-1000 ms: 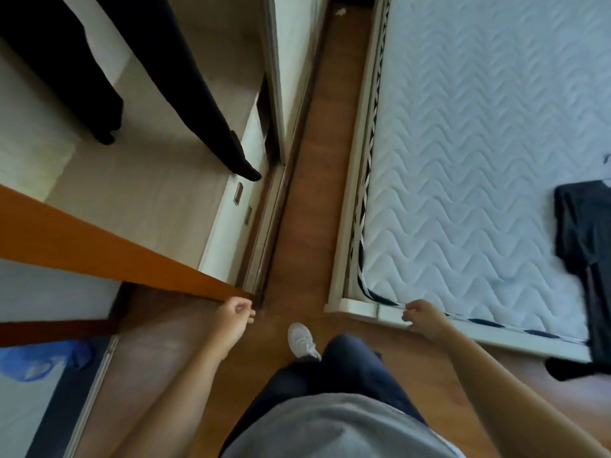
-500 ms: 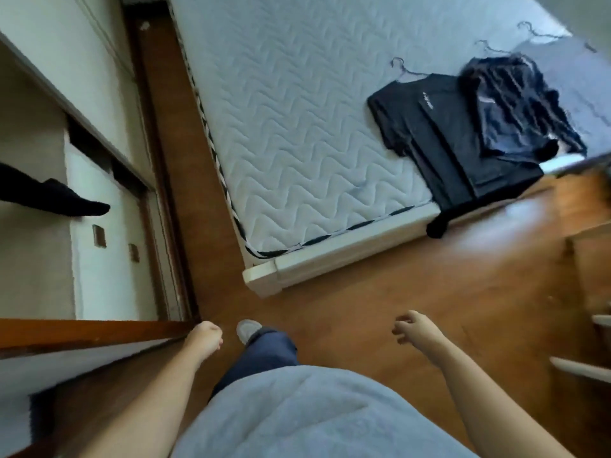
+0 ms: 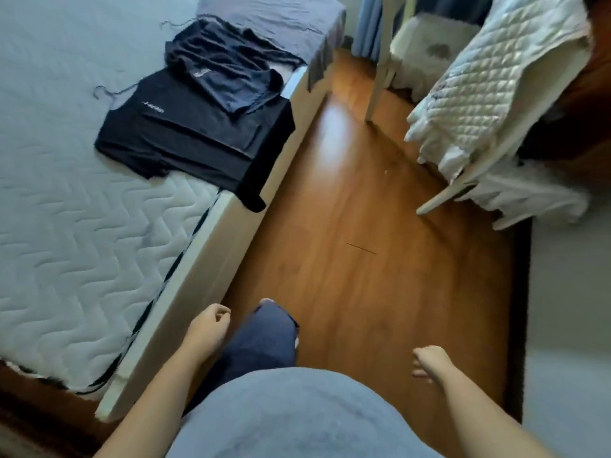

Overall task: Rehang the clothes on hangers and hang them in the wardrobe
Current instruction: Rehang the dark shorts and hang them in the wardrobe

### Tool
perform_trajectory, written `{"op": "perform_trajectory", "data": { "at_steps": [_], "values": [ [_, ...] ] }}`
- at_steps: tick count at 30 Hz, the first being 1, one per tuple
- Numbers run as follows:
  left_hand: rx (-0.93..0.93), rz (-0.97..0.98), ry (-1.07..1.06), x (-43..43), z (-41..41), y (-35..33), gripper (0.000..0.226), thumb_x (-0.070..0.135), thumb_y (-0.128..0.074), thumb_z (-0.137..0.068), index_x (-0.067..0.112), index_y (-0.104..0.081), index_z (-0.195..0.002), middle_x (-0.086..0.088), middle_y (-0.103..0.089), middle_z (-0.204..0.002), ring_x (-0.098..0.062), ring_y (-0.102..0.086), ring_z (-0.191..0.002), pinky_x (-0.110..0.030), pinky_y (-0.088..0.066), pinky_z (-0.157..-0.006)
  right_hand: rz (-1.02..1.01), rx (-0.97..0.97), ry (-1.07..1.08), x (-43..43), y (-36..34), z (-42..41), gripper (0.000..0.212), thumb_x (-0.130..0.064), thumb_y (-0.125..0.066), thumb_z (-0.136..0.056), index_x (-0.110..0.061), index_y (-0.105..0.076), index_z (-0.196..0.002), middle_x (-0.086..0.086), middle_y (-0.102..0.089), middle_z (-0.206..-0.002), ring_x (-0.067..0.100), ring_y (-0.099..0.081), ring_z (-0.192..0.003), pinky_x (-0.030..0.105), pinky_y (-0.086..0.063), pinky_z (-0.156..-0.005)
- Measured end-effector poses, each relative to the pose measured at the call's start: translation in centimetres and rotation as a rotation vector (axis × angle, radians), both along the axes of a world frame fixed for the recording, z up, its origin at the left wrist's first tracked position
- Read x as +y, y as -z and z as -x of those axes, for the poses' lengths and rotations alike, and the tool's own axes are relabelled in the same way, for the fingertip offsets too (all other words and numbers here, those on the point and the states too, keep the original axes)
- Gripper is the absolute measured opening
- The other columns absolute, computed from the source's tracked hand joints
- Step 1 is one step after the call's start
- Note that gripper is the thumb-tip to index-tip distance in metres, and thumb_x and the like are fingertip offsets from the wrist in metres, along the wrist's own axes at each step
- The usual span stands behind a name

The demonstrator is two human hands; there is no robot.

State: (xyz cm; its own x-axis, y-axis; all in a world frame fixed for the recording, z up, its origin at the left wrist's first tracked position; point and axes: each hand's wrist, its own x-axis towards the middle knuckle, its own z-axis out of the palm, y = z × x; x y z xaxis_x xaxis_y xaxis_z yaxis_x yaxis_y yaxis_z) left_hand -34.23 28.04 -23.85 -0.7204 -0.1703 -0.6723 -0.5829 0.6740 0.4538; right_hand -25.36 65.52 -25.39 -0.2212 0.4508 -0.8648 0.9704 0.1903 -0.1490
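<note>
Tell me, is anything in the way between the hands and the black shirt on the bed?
Nothing visible is. The left hand and right hand hold nothing, and only bare mattress and open wooden floor lie between them and the black shirt. A dark blue garment lies on the shirt's far part.

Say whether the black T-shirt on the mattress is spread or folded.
Spread flat: the black T-shirt lies logo up on the mattress, one end hanging over the edge, a rumpled navy top partly over it.
</note>
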Motion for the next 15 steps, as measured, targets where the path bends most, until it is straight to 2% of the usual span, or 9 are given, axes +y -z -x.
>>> {"op": "perform_trajectory", "data": {
  "at_steps": [2, 4, 6, 7, 11, 12, 13, 15],
  "values": [
    [-0.007, -0.020, 0.056, 2.5, 4.0, 0.2, 0.013, 0.017, -0.046, -0.089, 0.018, -0.057, -0.096, -0.004, -0.062, -0.095, -0.023, -0.058, -0.090, -0.032, -0.043, -0.076, 0.050, 0.028, 0.058, 0.4, 0.8, 3.1, 0.014, -0.013, -0.039, -0.094, -0.006, -0.050, -0.100, 0.009, -0.056, -0.088, 0.021, -0.056, -0.064, 0.020, -0.029, -0.048],
    [-0.052, -0.048, 0.110, 5.0, 8.4, 1.2, 0.011, 0.016, -0.047, -0.089, 0.021, -0.056, -0.091, -0.008, -0.064, -0.098, -0.026, -0.060, -0.092, -0.036, -0.047, -0.082, 0.101, 0.065, 0.039, 0.6, 1.3, 7.6, 0.014, -0.012, -0.040, -0.093, -0.009, -0.050, -0.103, 0.008, -0.055, -0.091, 0.015, -0.053, -0.064, 0.017, -0.032, -0.044],
    [-0.091, -0.072, 0.142, 7.6, 13.4, 2.6, 0.012, 0.015, -0.047, -0.089, 0.023, -0.055, -0.085, -0.010, -0.065, -0.100, -0.027, -0.061, -0.092, -0.035, -0.047, -0.080, 0.138, 0.127, 0.000, 1.4, 1.6, 12.9, 0.019, -0.013, -0.043, -0.092, -0.010, -0.052, -0.108, 0.008, -0.055, -0.099, 0.014, -0.054, -0.068, 0.014, -0.034, -0.038],
    [-0.105, -0.086, 0.156, 9.0, 16.2, 3.0, 0.013, 0.015, -0.046, -0.089, 0.023, -0.055, -0.085, -0.011, -0.065, -0.101, -0.027, -0.061, -0.092, -0.033, -0.046, -0.078, 0.140, 0.153, -0.022, 2.1, 1.5, 15.6, 0.020, -0.014, -0.044, -0.092, -0.011, -0.053, -0.110, 0.008, -0.055, -0.101, 0.013, -0.055, -0.067, 0.014, -0.034, -0.040],
    [-0.114, -0.109, 0.173, 13.9, 28.1, 2.9, 0.016, 0.015, -0.042, -0.091, 0.013, -0.056, -0.098, -0.008, -0.063, -0.097, -0.028, -0.061, -0.095, -0.033, -0.046, -0.080, 0.091, 0.130, -0.153, 6.5, 0.4, 26.1, 0.018, -0.014, -0.044, -0.091, -0.009, -0.053, -0.106, 0.007, -0.057, -0.094, 0.012, -0.053, -0.060, 0.012, -0.037, -0.042],
    [-0.101, -0.124, 0.144, 14.9, 30.8, 2.7, 0.018, 0.015, -0.042, -0.090, 0.012, -0.056, -0.100, -0.008, -0.063, -0.095, -0.027, -0.062, -0.093, -0.034, -0.048, -0.081, 0.065, 0.130, -0.168, 7.9, 0.1, 28.7, 0.019, -0.013, -0.045, -0.091, -0.007, -0.055, -0.105, 0.007, -0.057, -0.089, 0.015, -0.054, -0.061, 0.014, -0.042, -0.045],
    [-0.087, -0.133, 0.121, 15.8, 33.5, 2.3, 0.018, 0.015, -0.042, -0.090, 0.013, -0.057, -0.100, -0.008, -0.064, -0.092, -0.027, -0.063, -0.090, -0.035, -0.049, -0.082, 0.026, 0.138, -0.179, 9.4, -0.1, 31.3, 0.019, -0.013, -0.046, -0.089, -0.005, -0.057, -0.104, 0.007, -0.058, -0.085, 0.020, -0.056, -0.066, 0.020, -0.049, -0.054],
    [-0.052, -0.129, 0.111, 17.2, 38.3, 1.7, 0.016, 0.015, -0.041, -0.090, 0.016, -0.056, -0.096, -0.006, -0.064, -0.090, -0.026, -0.064, -0.088, -0.037, -0.050, -0.083, -0.041, 0.164, -0.209, 12.2, -0.4, 36.6, 0.021, -0.014, -0.049, -0.088, -0.007, -0.059, -0.104, 0.008, -0.060, -0.088, 0.024, -0.058, -0.077, 0.031, -0.051, -0.077]
  ]
}}
